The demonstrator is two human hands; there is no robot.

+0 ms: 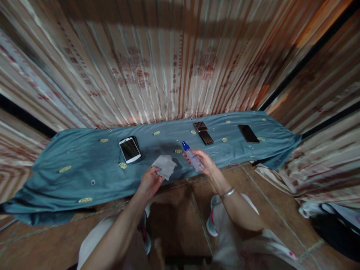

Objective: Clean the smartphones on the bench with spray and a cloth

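Note:
My left hand [151, 181] pinches a grey cleaning cloth [165, 166] by its near edge, above the front of the blue-covered bench. In my right hand [206, 161] is a small clear spray bottle [194, 159] with a blue top, tilted to the upper left. Cloth and bottle are a short distance apart. To the left of the cloth, a white phone [129, 149] lies on top of a darker one, its screen dark. Behind the bottle lies a brown patterned flip phone [203, 132], opened out. A dark phone [248, 134] rests farther right.
A blue cloth with yellow prints [92, 161] drapes the long low bench. Patterned curtains [157, 67] hang close behind it, with dark bars [298, 60] at the sides. Tiled floor [180, 210] and my shoes are in front. A dark item [334, 232] lies at the lower right.

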